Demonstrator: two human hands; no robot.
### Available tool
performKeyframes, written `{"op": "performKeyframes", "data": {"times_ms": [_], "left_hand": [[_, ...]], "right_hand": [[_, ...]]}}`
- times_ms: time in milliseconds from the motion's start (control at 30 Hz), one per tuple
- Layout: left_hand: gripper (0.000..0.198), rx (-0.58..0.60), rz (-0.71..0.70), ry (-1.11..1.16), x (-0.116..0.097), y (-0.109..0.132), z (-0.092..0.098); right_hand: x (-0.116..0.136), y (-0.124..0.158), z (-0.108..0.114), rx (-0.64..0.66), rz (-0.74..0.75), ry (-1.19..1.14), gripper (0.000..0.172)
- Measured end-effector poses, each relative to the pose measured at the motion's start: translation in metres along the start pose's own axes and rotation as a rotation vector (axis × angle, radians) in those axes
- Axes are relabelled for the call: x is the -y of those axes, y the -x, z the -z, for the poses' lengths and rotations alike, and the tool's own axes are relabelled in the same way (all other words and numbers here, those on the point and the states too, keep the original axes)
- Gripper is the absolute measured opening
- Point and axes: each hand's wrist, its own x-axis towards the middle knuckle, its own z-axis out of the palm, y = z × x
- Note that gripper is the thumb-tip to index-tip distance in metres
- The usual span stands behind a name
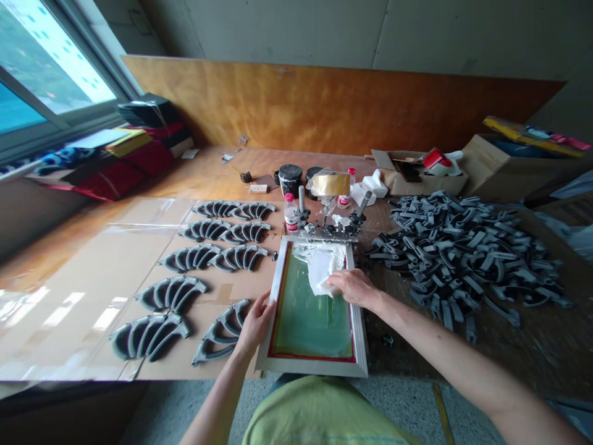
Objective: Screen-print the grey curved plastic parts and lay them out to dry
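Note:
A silver-framed printing screen (359, 337) with green mesh and a red border lies flat before me at the table's front edge. My left hand (256, 322) grips the frame's left rail. My right hand (353, 287) presses a white cloth (322, 264) onto the mesh near the upper right. Behind the frame stand black clamp fixtures (340, 227) and a small bottle with a red cap (290, 214).
Left of the frame, curved grey plastic parts (172, 293) lie in neat rows on cardboard. A big loose heap of grey parts (463, 253) fills the right side. Black ink jars (290, 178), a tape roll (330, 184) and open cartons (419, 173) stand behind. Stacked books (130, 154) sit by the window.

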Motion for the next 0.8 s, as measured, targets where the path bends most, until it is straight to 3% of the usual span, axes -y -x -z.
{"op": "performKeyframes", "data": {"times_ms": [100,167,300,400,467,533,600,700,800], "left_hand": [[0.073,0.0,-0.012,-0.006,0.001,-0.001,0.0],[0.075,0.009,-0.019,0.003,-0.001,0.0,-0.001],[0.074,0.005,-0.022,0.012,-0.009,0.003,0.0],[0.073,-0.013,-0.012,0.017,-0.015,0.007,0.0],[0.072,-0.013,-0.004,0.031,-0.019,0.01,0.0],[0.071,-0.005,0.005,0.056,-0.024,0.012,-0.001],[0.071,0.001,0.016,0.075,-0.03,0.016,-0.002],[0.077,0.017,0.016,0.088,-0.046,0.023,0.001],[0.079,0.027,-0.025,0.074,-0.07,0.033,0.009]], "right_hand": [[-0.008,-0.003,0.011,0.019,0.056,-0.003,0.024],[-0.01,-0.013,0.013,-0.089,0.031,-0.003,0.019],[-0.005,-0.023,-0.008,-0.326,-0.003,0.072,0.02],[-0.002,-0.008,-0.025,-0.336,0.076,0.091,0.027],[-0.004,0.001,-0.024,-0.315,0.125,0.056,0.028],[-0.009,0.001,-0.012,-0.296,0.122,-0.001,0.022],[-0.015,-0.012,0.006,-0.312,0.026,-0.058,0.016],[-0.021,-0.044,0.033,-0.321,-0.183,-0.097,0.044],[-0.03,-0.063,0.052,-0.333,-0.288,-0.07,0.065]]}}
